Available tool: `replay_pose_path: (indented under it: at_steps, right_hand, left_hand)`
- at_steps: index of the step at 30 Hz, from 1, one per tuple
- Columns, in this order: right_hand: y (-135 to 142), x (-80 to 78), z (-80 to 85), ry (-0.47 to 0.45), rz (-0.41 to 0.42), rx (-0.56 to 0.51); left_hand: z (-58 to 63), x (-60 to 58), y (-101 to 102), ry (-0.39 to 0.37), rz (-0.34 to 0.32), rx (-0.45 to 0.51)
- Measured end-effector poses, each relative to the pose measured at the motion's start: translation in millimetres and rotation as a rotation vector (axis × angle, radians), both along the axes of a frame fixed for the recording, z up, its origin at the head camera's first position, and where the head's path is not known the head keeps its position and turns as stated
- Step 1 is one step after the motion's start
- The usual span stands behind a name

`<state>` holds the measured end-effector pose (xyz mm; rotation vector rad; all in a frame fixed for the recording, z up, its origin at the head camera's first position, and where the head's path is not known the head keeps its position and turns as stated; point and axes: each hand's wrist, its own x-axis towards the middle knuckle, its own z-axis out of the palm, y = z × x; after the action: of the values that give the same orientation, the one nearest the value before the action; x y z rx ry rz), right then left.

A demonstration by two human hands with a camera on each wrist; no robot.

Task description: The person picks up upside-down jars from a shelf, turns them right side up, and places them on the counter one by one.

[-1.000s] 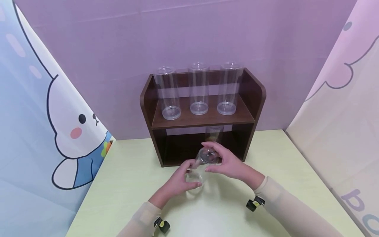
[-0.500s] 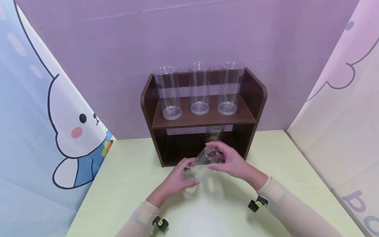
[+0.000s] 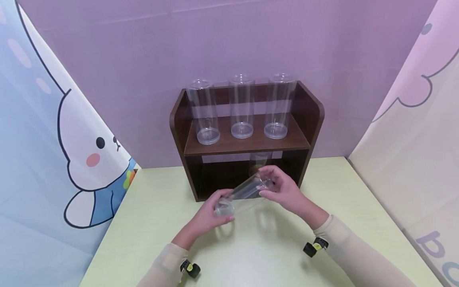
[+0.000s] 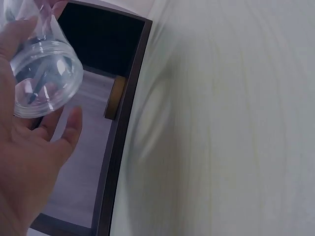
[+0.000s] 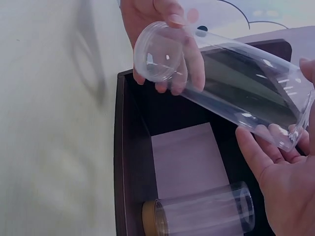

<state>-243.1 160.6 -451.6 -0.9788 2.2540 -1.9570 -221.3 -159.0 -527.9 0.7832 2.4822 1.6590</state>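
A clear plastic jar [image 3: 247,189] is held tilted between both hands, in front of the shelf's lower opening. My left hand [image 3: 206,215] grips its lower left end, which has a ringed rim [image 5: 160,51]. With fingers and thumb curled round the upper right end, my right hand [image 3: 288,195] holds the other side. In the left wrist view the rim of the jar [image 4: 47,78] sits in the left hand. Inside the lower opening stands another clear jar [image 5: 202,211] with a brown lid [image 5: 148,219] at its bottom; the right hand partly hides it in the head view.
A dark brown two-tier shelf [image 3: 247,150] stands at the back of the pale table [image 3: 157,239]. On its upper tier are three tall clear jars: left [image 3: 205,113], middle [image 3: 242,107] and right [image 3: 277,107]. Cloth walls surround the table on three sides.
The held jar has swung from nearly end-on to a flatter, sideways slant. Its left end moved left with my left hand; its right end moved right and up with my right hand.
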Motion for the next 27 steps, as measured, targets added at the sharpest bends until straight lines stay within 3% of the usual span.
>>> replay_pose_path:
  at_steps: [6, 14, 22, 27]
  right_hand:
    - [3.8, -2.3, -5.4, -0.050, 0.007, -0.095]
    - [10.3, -3.2, -10.9, -0.075, 0.015, -0.135]
    - [13.6, -6.0, -21.8, -0.061, 0.129, -0.177]
    - [14.7, -5.3, -27.8, -0.074, 0.148, -0.176]
  left_hand:
    - [3.6, 0.6, -2.7, -0.026, -0.005, 0.138]
    - [9.4, -2.6, -5.9, -0.041, -0.027, 0.273]
    - [16.1, -7.6, -15.5, -0.007, -0.050, 0.332]
    - [22.1, -8.6, -20.0, 0.000, -0.056, 0.335]
